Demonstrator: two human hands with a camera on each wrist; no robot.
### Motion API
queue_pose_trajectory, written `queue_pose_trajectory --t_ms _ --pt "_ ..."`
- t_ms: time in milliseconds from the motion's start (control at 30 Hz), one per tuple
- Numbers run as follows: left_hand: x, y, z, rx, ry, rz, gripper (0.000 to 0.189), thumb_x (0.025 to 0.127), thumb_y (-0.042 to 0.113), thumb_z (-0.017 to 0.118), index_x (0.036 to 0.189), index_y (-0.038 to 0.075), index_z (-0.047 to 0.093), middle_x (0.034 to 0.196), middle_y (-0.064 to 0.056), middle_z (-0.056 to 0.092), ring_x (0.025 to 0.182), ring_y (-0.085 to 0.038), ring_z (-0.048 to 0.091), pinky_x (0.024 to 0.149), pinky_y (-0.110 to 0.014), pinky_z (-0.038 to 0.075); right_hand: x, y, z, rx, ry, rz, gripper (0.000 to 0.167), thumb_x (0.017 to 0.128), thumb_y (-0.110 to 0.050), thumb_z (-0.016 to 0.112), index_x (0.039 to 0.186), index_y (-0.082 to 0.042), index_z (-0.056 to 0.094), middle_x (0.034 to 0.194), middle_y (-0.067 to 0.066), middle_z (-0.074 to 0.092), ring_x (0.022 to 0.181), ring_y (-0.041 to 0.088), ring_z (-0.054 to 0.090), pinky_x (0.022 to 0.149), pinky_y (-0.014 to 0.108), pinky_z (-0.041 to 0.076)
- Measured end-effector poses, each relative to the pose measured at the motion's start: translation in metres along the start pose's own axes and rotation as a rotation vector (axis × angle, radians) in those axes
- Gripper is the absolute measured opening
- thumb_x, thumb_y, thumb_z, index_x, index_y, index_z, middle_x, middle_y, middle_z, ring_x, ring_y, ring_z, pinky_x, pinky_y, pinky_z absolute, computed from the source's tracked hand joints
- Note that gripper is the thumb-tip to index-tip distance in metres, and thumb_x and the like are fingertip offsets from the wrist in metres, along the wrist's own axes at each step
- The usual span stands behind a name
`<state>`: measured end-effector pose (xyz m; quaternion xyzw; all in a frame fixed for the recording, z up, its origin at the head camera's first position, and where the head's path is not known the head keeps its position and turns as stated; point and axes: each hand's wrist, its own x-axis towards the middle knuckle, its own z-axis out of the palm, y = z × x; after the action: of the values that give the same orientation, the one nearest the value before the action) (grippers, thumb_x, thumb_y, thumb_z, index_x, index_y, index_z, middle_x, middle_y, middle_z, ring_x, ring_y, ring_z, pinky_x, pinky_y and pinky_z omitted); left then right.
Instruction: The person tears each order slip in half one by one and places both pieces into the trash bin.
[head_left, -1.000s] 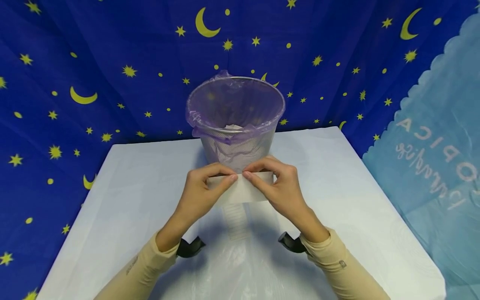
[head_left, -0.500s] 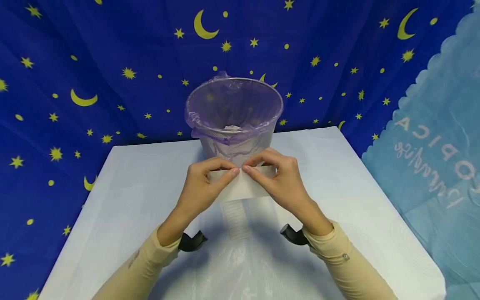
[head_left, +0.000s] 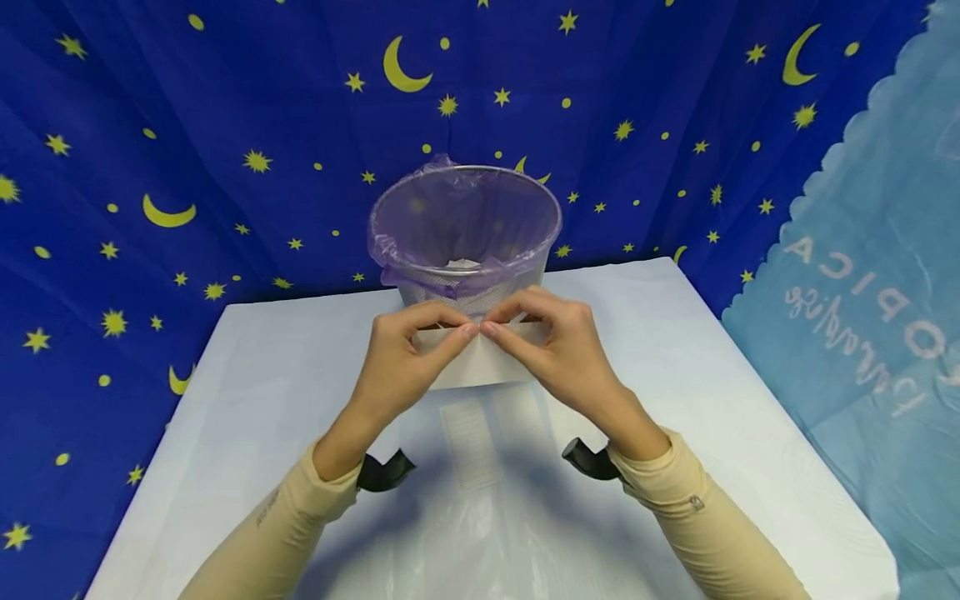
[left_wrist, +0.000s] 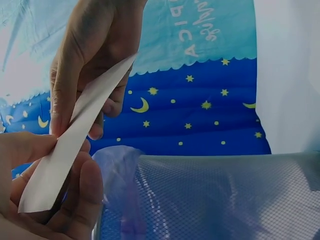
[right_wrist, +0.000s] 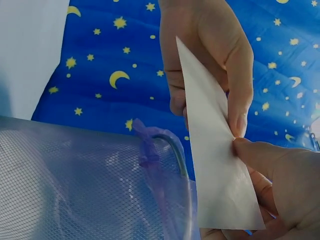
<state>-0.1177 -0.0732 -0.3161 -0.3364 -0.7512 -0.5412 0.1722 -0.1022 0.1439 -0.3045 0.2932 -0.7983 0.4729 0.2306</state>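
A blank white piece of paper (head_left: 474,367) is held up over the table between both hands. At the middle of its upper edge, my left hand (head_left: 401,354) pinches it between thumb and fingers. Right beside that, thumb tips almost meeting, my right hand (head_left: 566,354) pinches the same edge. In the left wrist view the paper (left_wrist: 75,135) appears as a narrow slanting strip; in the right wrist view its broad side (right_wrist: 215,160) faces the camera. Behind the hands stands a mesh wastebasket (head_left: 420,292) lined with a purple plastic bag (head_left: 390,254).
Some white paper (head_left: 463,263) lies inside the wastebasket. A white cover (head_left: 300,375) spreads over the table, with a pale lined rectangle (head_left: 470,446) below the hands. A blue curtain (head_left: 300,100) with moons and stars hangs behind; a light-blue cloth (head_left: 885,250) hangs at the right.
Both hands have moved slightly forward with the paper, closer to the wastebasket, while keeping their pinch. The view has tilted up a little, so the basket sits lower in it.
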Motion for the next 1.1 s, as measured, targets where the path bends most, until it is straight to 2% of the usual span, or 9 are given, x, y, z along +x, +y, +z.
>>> queue_pose_trajectory --t_ms 300,533,700,900,1100 --pt "0.015 0.006 -0.007 -0.001 0.015 0.063 0.005 0.096 0.005 0.076 0.096 0.007 0.081 0.095 -0.004 0.079 0.091 -0.016 0.074 0.088 -0.030 0.057 0.016 -0.005 -0.005 -0.006 0.022 -0.084 0.005 0.092 -0.011 0.082 0.096 -0.012 0.080 0.091 -0.003 0.077 0.088 0.011 0.069 0.078 0.026 0.051" --pt "0.027 0.011 -0.012 0.013 0.014 0.055 0.005 0.097 0.008 0.076 0.097 0.008 0.081 0.097 -0.003 0.080 0.093 -0.016 0.074 0.087 -0.031 0.058 0.029 -0.009 -0.010 -0.040 0.036 -0.089 0.004 0.092 -0.011 0.082 0.095 -0.012 0.080 0.090 -0.002 0.077 0.086 0.010 0.068 0.075 0.026 0.050" --pt "0.038 0.015 -0.018 0.019 0.037 0.071 0.005 0.097 0.009 0.077 0.097 0.007 0.082 0.096 -0.004 0.080 0.094 -0.015 0.074 0.088 -0.031 0.058 0.040 -0.013 -0.011 -0.055 0.047 -0.105 0.004 0.092 -0.012 0.083 0.095 -0.013 0.080 0.090 -0.002 0.077 0.085 0.009 0.067 0.071 0.027 0.050" --pt "0.054 0.018 -0.018 0.020 0.050 0.089 0.008 0.098 0.014 0.076 0.097 0.008 0.082 0.094 -0.003 0.080 0.094 -0.013 0.073 0.089 -0.032 0.056 0.054 -0.015 -0.019 -0.093 0.072 -0.077 0.004 0.093 -0.014 0.082 0.094 -0.011 0.080 0.090 0.000 0.078 0.084 0.010 0.067 0.068 0.025 0.047" --pt "0.067 0.020 -0.021 0.022 0.063 0.102 0.010 0.098 0.014 0.077 0.094 0.006 0.082 0.092 -0.004 0.080 0.094 -0.012 0.073 0.088 -0.032 0.056 0.066 -0.018 -0.024 -0.097 0.073 -0.047 0.011 0.095 -0.021 0.081 0.094 -0.009 0.081 0.089 0.000 0.079 0.086 0.010 0.067 0.069 0.024 0.047"
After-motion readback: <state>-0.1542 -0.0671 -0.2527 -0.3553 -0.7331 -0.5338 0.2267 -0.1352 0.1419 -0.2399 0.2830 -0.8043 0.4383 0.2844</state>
